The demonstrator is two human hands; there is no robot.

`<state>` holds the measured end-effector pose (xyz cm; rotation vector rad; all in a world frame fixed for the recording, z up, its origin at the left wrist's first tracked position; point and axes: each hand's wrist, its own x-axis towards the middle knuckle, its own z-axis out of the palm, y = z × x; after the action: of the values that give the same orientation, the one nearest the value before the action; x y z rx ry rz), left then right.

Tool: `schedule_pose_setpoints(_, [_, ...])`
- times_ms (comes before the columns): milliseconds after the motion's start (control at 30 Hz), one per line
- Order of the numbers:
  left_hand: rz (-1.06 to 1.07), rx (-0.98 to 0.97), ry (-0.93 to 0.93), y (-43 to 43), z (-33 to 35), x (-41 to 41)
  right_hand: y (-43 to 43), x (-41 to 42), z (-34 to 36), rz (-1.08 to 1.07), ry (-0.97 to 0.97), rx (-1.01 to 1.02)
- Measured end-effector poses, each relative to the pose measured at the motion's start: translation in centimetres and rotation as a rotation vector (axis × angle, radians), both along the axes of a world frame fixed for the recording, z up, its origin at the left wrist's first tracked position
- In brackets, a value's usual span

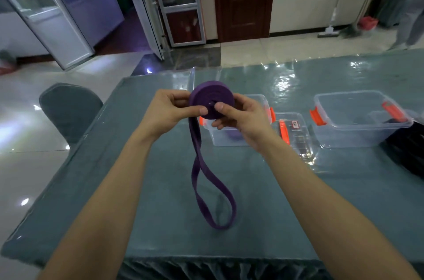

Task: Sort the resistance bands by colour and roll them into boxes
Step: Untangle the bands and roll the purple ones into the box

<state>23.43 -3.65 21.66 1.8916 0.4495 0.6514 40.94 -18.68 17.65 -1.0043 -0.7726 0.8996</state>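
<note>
Both hands pinched the purple band [212,99]: left hand [167,111] steadied the coil, right hand [238,119] thumbed its centre, loose tail dangling free to wind above the table [160,188].

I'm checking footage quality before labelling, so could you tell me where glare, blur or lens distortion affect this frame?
Head view: bright glare streaks the clear plastic sheet over the table and the floor tiles at left; wide-angle distortion bows the door frames and the table's edges; the background person at far right is blurred; the purple resistance band, held between the left hand and the right hand, is fairly sharp.
</note>
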Motion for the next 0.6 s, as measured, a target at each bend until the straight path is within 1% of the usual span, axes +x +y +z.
schedule_pose_setpoints(67, [0.017, -0.017, 0.04, -0.1, -0.8, -0.3, 0.0, -0.8, -1.5, 0.016, 0.07, -0.016])
schedule_pose_setpoints(133, [0.027, -0.017, 0.114, -0.1, -1.3, -0.7, -0.4, -0.9, -2.8, 0.059, 0.042, -0.055])
schedule_pose_setpoints(200, [-0.005, 0.029, 0.239, 0.2, -1.4, -1.2, -1.0, -0.4, -3.5, 0.077, -0.159, -0.145])
schedule_pose_setpoints(267, [-0.05, 0.13, 0.407, 0.4, -1.3, -1.5, -1.3, 0.2, -3.5, 0.066, -0.388, -0.25])
schedule_pose_setpoints(367, [-0.099, 0.266, 0.58, 0.2, -0.8, -1.1, -1.0, 0.5, -2.6, 0.111, -0.603, -0.33])
schedule_pose_setpoints(400, [-0.108, 0.3, 0.609, 0.1, -0.5, -0.9, -0.8, 0.5, -2.3, 0.138, -0.656, -0.354])
schedule_pose_setpoints(467, [-0.125, 0.333, 0.642, 0.2, 0.3, -0.7, -0.4, 0.6, -1.8, 0.181, -0.702, -0.376])
schedule_pose_setpoints(533, [-0.152, 0.35, 0.661, 0.3, 1.1, -0.6, -0.1, 0.7, -1.3, 0.213, -0.762, -0.381])
schedule_pose_setpoints(600, [-0.168, 0.407, 0.676, 0.3, 1.7, -0.5, 0.2, 0.4, -0.8, 0.235, -0.795, -0.369])
